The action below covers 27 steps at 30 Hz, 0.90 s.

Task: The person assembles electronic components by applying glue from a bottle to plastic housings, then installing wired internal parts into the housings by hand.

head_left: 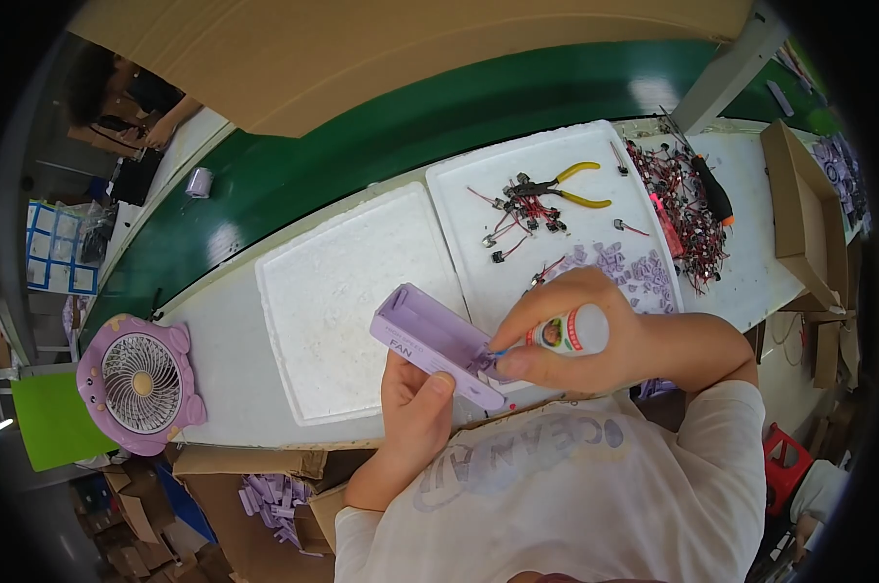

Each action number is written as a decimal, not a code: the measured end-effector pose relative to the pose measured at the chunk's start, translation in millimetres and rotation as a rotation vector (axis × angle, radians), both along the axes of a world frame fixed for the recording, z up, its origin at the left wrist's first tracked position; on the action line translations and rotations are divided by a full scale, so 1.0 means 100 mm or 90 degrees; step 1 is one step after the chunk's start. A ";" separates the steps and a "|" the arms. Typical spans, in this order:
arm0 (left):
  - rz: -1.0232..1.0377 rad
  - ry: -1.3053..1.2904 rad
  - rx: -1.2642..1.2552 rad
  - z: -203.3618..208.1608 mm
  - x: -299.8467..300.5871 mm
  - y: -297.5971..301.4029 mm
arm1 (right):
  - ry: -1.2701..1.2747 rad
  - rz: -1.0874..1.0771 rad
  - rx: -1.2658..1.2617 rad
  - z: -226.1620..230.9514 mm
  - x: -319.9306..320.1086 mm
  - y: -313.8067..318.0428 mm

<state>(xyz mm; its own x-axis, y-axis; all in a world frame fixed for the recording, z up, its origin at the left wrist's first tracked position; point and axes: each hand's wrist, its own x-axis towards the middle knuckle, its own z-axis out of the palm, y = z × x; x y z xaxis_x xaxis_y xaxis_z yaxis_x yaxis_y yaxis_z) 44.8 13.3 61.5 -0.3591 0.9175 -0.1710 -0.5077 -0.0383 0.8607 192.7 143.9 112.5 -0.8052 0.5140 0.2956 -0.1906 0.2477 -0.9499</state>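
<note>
My left hand (415, 403) is closed round a long, hollow purple plastic housing (430, 335), which it holds tilted above the table edge. In my right hand (575, 325) is a small white bottle (583, 332) with a red and green label. Its narrow tip points into the housing's near right end, where my fingers partly hide it. Beyond my right hand, small wired parts (532, 206) and yellow-handled pliers (568, 187) lie on a white foam board (459, 185). Little purple plastic pieces (624, 267) are scattered on that board beside my right forearm.
A purple fan (141, 385) stands at the left. A black screwdriver (713, 191) rests on a heap of wired parts (687, 233) at the right, near a cardboard box (801, 209). Past the boards runs a green conveyor belt (362, 146). Another person (153, 92) sits far left.
</note>
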 end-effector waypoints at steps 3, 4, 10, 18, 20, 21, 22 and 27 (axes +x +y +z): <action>-0.005 -0.001 0.001 -0.01 0.00 0.00 | 0.007 -0.009 -0.011 -0.03 0.01 0.00; -0.002 0.001 -0.002 0.00 0.01 0.00 | 0.007 -0.009 -0.011 -0.02 0.01 0.00; 0.005 0.009 -0.003 0.00 0.00 0.02 | -0.013 0.012 -0.014 -0.01 0.02 0.02; 0.017 0.008 0.009 -0.04 -0.01 0.01 | -0.050 -0.060 0.034 0.16 0.09 0.21; 0.058 -0.002 0.017 -0.07 -0.03 -0.03 | -0.134 -0.180 0.136 0.20 0.06 0.44; 0.060 -0.002 0.018 -0.07 -0.05 -0.06 | -0.196 -0.273 0.274 0.11 0.03 0.62; 0.016 -0.029 0.021 -0.08 -0.08 -0.09 | -0.261 -0.374 0.414 -0.04 0.05 0.83; -0.083 -0.144 0.074 -0.08 -0.16 -0.10 | -0.547 -0.360 0.659 -0.60 0.45 1.59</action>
